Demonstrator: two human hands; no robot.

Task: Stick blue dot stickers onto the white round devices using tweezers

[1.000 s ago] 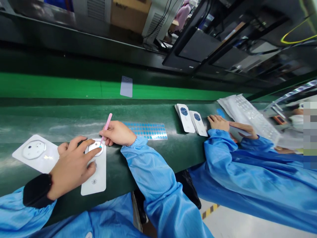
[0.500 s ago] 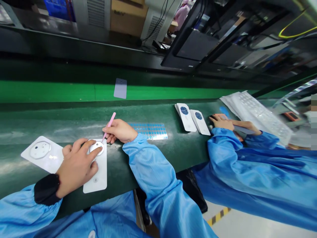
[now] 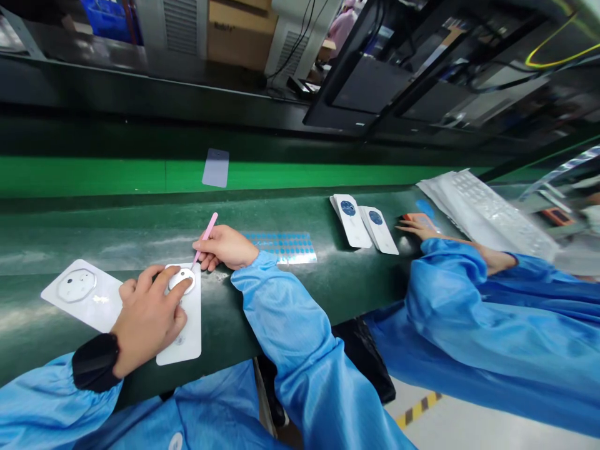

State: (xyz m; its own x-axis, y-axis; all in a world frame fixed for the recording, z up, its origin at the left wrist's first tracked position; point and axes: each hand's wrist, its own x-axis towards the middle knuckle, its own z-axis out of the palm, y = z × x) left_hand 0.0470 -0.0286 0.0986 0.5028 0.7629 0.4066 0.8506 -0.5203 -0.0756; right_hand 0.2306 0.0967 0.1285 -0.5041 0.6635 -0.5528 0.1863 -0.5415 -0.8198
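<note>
My right hand [image 3: 225,247] is closed in a pinch around slim pink tweezers [image 3: 207,234], tilted with the tip down at the upper edge of a white phone back cover [image 3: 190,331]. The tip meets the round camera ring area [image 3: 187,275] of that cover. My left hand [image 3: 150,309] lies over the cover's left side, fingers spread and bent, fingertips pressing at the ring. Part of the cover is hidden beneath it. Beside my left hand, a second white back cover [image 3: 100,303] lies at an angle, its octagonal camera area showing.
A sheet of blue dots [image 3: 285,247] lies right of my right hand. Further right are two stacks of white covers [image 3: 354,228] [image 3: 382,234], a co-worker's hand [image 3: 422,231] by an orange object, and clear plastic trays [image 3: 487,209]. A grey card [image 3: 216,167] lies on the green strip.
The grey card has shifted left along the green strip. The co-worker's arms have moved right. My hands, the tweezers and the cover stay almost in place.
</note>
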